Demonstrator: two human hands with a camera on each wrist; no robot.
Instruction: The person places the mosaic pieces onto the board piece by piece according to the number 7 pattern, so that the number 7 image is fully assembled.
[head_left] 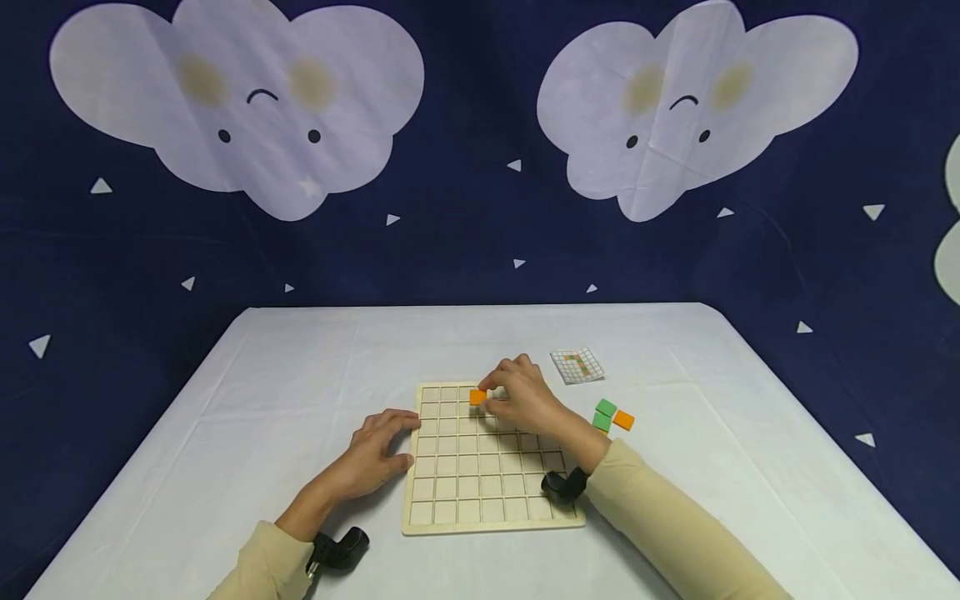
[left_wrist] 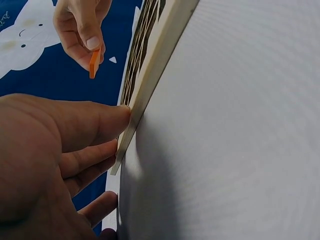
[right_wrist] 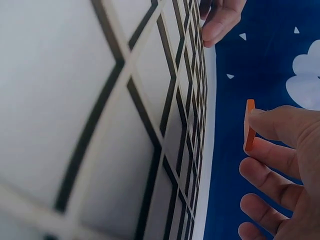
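My right hand [head_left: 527,400] pinches a flat orange square tile [head_left: 477,397] between thumb and fingers, over the far part of a pale wooden grid board [head_left: 446,467]. In the right wrist view the tile [right_wrist: 249,125] is seen nearly edge-on, held apart from the board's surface. My left hand [head_left: 367,457] lies along the board's left edge with the fingers fairly straight. The left wrist view shows that thumb [left_wrist: 107,122] touching the board's rim [left_wrist: 155,65]. Part of the grid is hidden beneath my right forearm.
Right of the board lie a green tile [head_left: 606,407], another green tile [head_left: 602,422] and an orange tile [head_left: 624,419], partly near my right wrist. Behind them is a small printed grid card [head_left: 577,367]. A white cloth covers the table [head_left: 300,358]; a dark blue cloud-patterned curtain [head_left: 465,167] hangs behind.
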